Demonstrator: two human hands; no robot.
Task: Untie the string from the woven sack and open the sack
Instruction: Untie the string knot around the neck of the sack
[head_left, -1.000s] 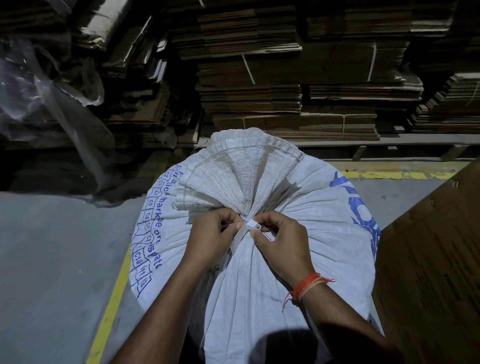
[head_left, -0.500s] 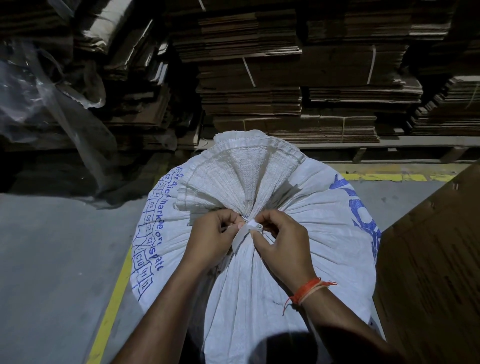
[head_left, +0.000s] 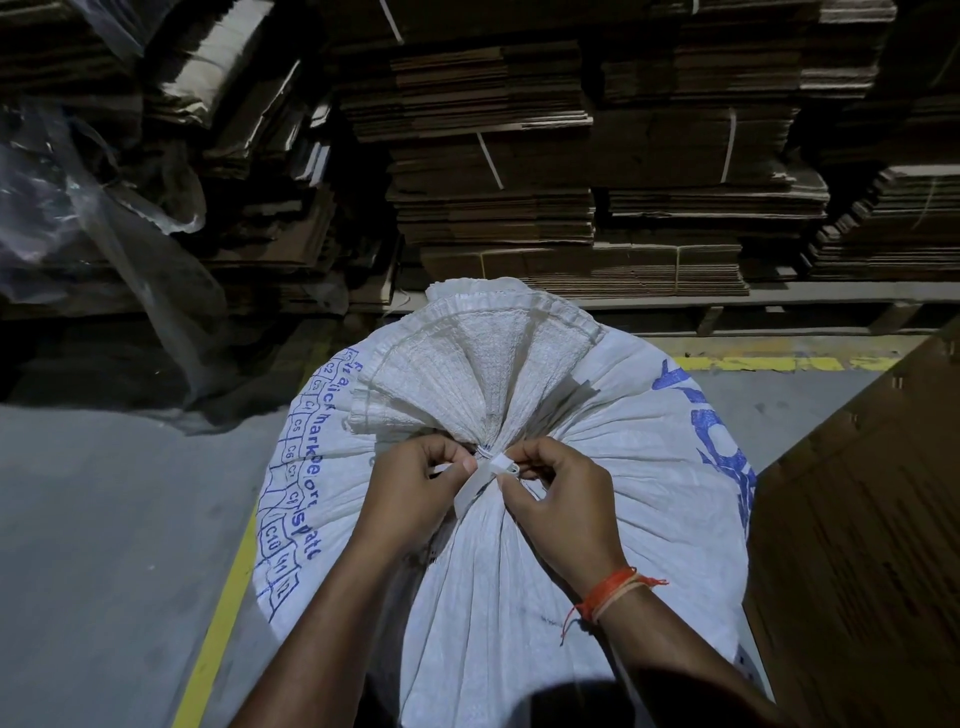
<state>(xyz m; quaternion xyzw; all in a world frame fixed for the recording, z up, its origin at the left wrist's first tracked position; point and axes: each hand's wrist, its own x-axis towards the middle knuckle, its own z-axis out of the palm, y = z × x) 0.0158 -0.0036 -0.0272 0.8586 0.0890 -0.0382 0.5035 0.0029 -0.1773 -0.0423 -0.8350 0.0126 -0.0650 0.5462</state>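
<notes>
A full white woven sack (head_left: 639, 467) with blue print stands in front of me, its mouth gathered into a fan of pleats (head_left: 467, 374) above a tied neck. A flat white string (head_left: 485, 470) is knotted around that neck, one loose tail hanging down. My left hand (head_left: 410, 493) pinches the string on the left of the knot. My right hand (head_left: 561, 499), with an orange thread on its wrist, pinches the knot from the right. The knot itself is partly hidden by my fingertips.
Strapped stacks of flattened cardboard (head_left: 519, 171) stand on a pallet behind the sack. A clear plastic sheet (head_left: 130, 249) hangs at the left. A brown carton (head_left: 857, 519) stands close on the right. Yellow floor lines (head_left: 218, 623) run past the sack on grey concrete.
Both hands stay at the knot with small finger movements. The string's loose tail now hangs lower between my hands. The view has shifted slightly.
</notes>
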